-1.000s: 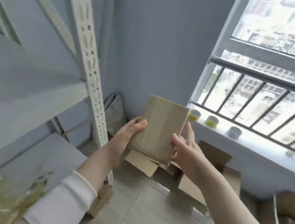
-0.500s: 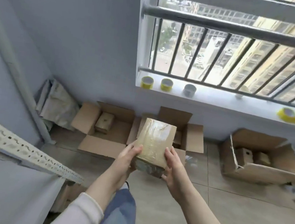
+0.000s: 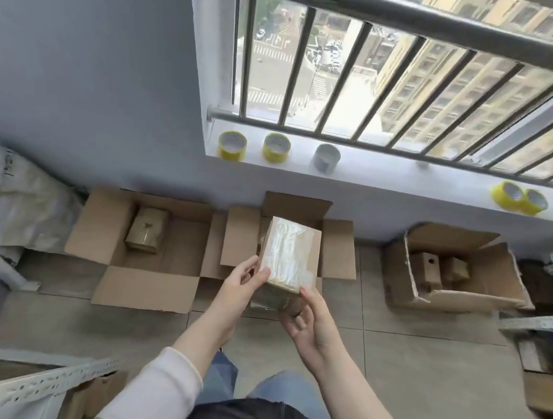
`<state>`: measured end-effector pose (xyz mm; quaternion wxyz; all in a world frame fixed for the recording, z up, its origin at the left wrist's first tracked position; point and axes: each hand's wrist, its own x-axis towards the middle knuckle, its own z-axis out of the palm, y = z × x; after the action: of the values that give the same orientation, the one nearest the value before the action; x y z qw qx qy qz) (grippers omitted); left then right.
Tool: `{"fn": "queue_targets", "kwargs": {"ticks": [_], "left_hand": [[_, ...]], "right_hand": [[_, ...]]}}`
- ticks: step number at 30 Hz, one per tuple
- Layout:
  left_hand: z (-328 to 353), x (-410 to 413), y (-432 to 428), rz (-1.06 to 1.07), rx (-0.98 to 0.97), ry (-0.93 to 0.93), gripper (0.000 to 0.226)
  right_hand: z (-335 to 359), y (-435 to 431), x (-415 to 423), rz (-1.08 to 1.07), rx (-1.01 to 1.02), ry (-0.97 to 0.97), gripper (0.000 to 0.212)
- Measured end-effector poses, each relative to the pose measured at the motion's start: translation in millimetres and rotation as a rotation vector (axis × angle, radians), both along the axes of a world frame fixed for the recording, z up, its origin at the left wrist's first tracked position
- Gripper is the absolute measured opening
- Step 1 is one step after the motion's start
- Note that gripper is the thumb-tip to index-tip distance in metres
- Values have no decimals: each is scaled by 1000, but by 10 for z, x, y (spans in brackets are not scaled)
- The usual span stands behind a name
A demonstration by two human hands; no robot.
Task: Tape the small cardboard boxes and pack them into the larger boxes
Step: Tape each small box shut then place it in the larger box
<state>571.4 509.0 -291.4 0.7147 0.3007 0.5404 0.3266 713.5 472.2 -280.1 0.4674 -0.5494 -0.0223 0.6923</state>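
I hold a small cardboard box [image 3: 290,255] wrapped in clear tape, tilted, just above the open middle large box [image 3: 337,249] on the floor. My left hand [image 3: 242,286] grips its left edge, thumb on top. My right hand [image 3: 309,316] holds its near end, thumb at the corner and fingers curled underneath. The open large box [image 3: 149,282] on the left has one small box [image 3: 147,229] in it. The large box [image 3: 465,294] on the right, with torn sides, contains two small boxes [image 3: 428,268].
Yellow tape rolls [image 3: 232,145] and a grey roll [image 3: 326,158] stand on the window sill, with more yellow rolls [image 3: 519,199] further right. Crumpled bags [image 3: 21,201] lie at the left wall. Metal rack parts [image 3: 24,384] sit near left and at right [image 3: 547,326].
My view has swung down from the rack to the floor boxes. The taped small box has moved forward over the middle large box, and my right hand has shifted to its near end.
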Motion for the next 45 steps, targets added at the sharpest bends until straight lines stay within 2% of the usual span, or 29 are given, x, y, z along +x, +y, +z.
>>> {"fn": "queue_targets", "kwargs": {"ticks": [2,5,9,16,24,29,34,36,39,41,43,45], "left_hand": [[-93,145,139,-17,6,39,59],[-251,416,376,-33,-24,77,60],[-447,871,728,-62,-60,124,51],[-992,1830,1346,-56,-101,212,36],[-2877,2204,1960,109,-287,309,38],[-4249,2198,2470,85,-245,371,41],[-5242,2282,2667,67,-213,348,44],[-5499,2325,2686,70,-198,337,44],[-5748,2372,2711,63,-200,325,44],[-5869,2389,2743,48,-203,318,45],[-5954,2412,2784,32,-204,308,45],[-6009,2455,2830,-5,-203,308,45]], "right_hand": [[-97,120,128,-46,-28,19,69],[-263,352,384,-82,-67,27,66],[-507,680,851,-117,-186,32,44],[-1135,1341,1781,-91,-279,-8,44],[-3162,2129,2022,-29,-332,-12,52],[-4486,2594,1930,-98,-359,-6,46],[-5454,2801,1927,-217,-364,23,40],[-5704,2834,1944,-265,-360,45,32],[-5946,2900,1928,-313,-353,60,9],[-6039,2936,1923,-334,-346,52,15],[-6093,2992,1925,-392,-347,29,41],[-6151,3052,1939,-448,-363,15,54]]}}
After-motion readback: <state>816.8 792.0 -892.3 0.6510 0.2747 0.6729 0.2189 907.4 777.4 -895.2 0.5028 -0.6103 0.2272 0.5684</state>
